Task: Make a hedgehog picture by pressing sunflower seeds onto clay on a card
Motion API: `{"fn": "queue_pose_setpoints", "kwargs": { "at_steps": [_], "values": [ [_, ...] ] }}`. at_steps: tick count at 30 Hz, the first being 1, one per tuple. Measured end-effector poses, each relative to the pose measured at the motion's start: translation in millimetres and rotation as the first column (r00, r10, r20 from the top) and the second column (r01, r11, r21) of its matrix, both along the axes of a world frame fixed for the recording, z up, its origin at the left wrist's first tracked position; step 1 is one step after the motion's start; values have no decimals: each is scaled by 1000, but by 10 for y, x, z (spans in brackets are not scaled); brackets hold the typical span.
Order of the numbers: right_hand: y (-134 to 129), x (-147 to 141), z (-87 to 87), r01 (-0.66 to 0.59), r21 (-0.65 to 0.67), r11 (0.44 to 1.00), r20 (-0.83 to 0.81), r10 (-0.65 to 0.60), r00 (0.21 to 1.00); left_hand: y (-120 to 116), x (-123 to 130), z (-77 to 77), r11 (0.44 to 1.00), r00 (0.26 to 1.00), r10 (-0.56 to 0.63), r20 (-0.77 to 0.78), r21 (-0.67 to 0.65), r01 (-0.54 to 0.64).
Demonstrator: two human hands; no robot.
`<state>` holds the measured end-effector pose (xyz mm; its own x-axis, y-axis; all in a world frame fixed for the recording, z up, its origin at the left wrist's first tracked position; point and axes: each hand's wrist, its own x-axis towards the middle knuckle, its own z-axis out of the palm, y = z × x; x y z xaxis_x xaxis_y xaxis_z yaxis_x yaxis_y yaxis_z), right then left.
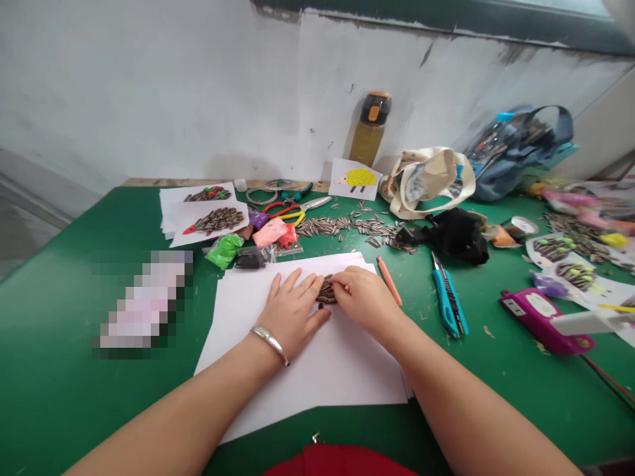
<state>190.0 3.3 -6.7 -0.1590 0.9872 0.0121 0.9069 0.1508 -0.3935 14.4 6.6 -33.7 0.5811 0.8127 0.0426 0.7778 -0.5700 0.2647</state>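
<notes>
Centrally, a sunflower-seed cluster (pixel 325 291) is lying on a stack of white paper (pixel 347 377), between the two hands, towards the sheet's far edge.

Left hand (pixel 296 305): spreading open and flat on the paper, grasping nothing, index fingertip reaching the cluster's left side; a silver bangle (pixel 270 345) is circling the wrist.

Right hand (pixel 364 297): curling its fingers at the cluster's right side, tips drawing close together; whether they are gripping a seed cannot be told.

Right of the paper: an orange pen (pixel 389 281) is lying just beside it; a turquoise utility knife (pixel 448 297) is resting farther right; a magenta device (pixel 543 320) is sitting beyond that.

Far side, left: two seed pictures (pixel 218 221) are overlapping; a green clay packet (pixel 225 251), a black clay packet (pixel 249 258) and a pink clay lump (pixel 270 233) are lying near them.

Far side, centre: loose sunflower seeds (pixel 322 227) are scattering across the green table (pixel 163 410); a yellow hedgehog drawing (pixel 361 177) is leaning before an olive drinking bottle (pixel 368 142).

Far side, right: a cream tote bag (pixel 397 177) and a blue bag (pixel 516 162) are standing together.
</notes>
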Motion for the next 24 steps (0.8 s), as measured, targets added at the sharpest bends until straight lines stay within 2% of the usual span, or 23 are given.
{"fn": "queue_pose_setpoints", "kwargs": {
  "at_steps": [6, 12, 18, 24],
  "values": [
    [-3, -21, -14, -6, -3, 1000, -5, 6, 1000, 17, -23, -11, 999, 999, 8, 50, -42, -6],
    [0, -23, -59, -23, 57, 998, -33, 25, 999, 44, -50, 1, 998, 993, 16, 113, -59, -10],
    [16, -19, -133, -109, 107, 988, -91, 119, 989, 85, -90, 23, 994, 980, 28, 198, -105, -7],
    [52, -15, -185, -144, 130, 981, -107, 158, 982, 122, -147, -7, 998, 958, 48, 284, -58, -33]
  ]
}}
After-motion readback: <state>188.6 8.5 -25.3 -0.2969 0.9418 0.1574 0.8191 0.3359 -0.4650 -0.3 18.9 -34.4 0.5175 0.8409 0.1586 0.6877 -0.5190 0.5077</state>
